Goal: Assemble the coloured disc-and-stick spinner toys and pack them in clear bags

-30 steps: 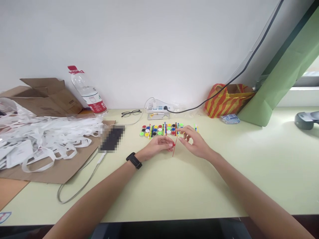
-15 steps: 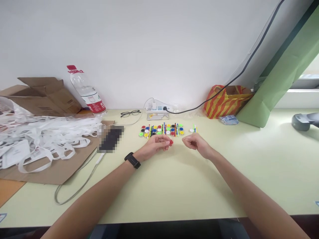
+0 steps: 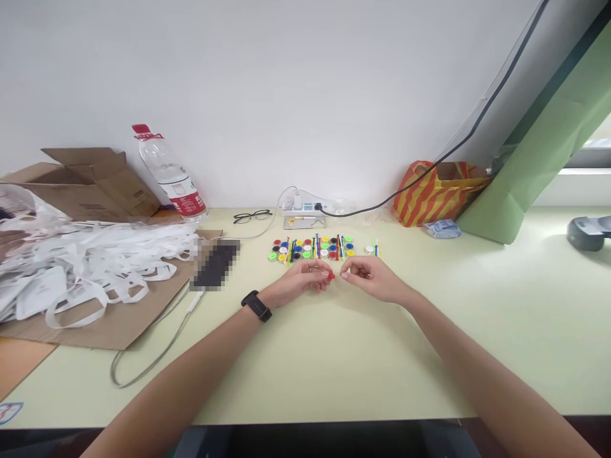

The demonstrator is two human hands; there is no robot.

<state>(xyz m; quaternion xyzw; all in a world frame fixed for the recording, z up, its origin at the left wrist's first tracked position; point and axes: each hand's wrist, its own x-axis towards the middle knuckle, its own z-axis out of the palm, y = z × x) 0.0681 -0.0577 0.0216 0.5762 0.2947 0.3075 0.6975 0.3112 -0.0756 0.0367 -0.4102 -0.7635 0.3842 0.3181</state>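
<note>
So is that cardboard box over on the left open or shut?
Open. The cardboard box has its top flaps standing up and spread outward, not folded down. From this angle I cannot tell what is inside.

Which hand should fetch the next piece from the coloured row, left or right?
Right, probably. The left hand is pinching the small red piece; the right hand shows nothing visible in its grip and lies nearer the right end of the row of coloured pieces.

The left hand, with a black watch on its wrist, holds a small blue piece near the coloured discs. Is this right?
No: the piece is red, not blue. The head view shows the left hand holding it near the coloured discs.
</note>
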